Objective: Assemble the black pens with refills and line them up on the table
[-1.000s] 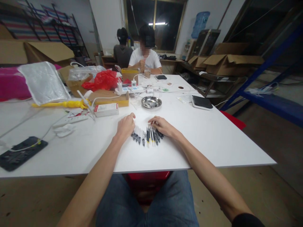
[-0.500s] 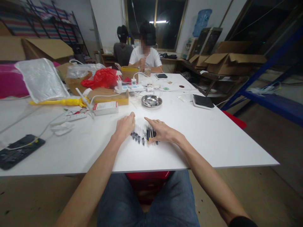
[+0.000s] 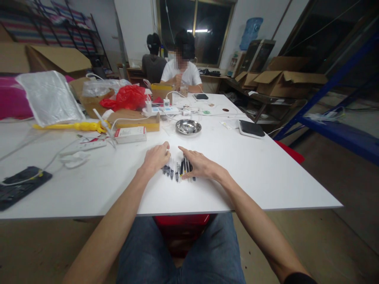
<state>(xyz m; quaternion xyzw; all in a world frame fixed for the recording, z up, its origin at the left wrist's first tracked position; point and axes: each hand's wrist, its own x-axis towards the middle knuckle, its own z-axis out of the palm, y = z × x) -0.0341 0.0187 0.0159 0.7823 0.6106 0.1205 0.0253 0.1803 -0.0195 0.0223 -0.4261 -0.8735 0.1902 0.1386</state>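
Observation:
My left hand [image 3: 156,157] rests at the left side of a row of pens, its fingers curled in. Whether it holds anything is hidden from me. Beside it lie several clear pen barrels with black tips [image 3: 167,172], roughly side by side on the white table. To the right is a bunch of black pen parts, some with yellow bits [image 3: 186,165], which look like refills. My right hand [image 3: 199,163] arches over that bunch, thumb and fingers spread apart around it. Its palm hides part of the bunch.
Beyond my hands stands a metal bowl [image 3: 188,127] with small items in it. A small white box [image 3: 130,135], a cardboard tray [image 3: 151,123], a power strip [image 3: 160,111] and cables lie left. A black-topped device [image 3: 251,128] lies right. A person [image 3: 182,75] sits opposite.
The whole view has shifted slightly. My left fingers look a little more apart at the tips; the right hand keeps its spread shape over the black pen parts.

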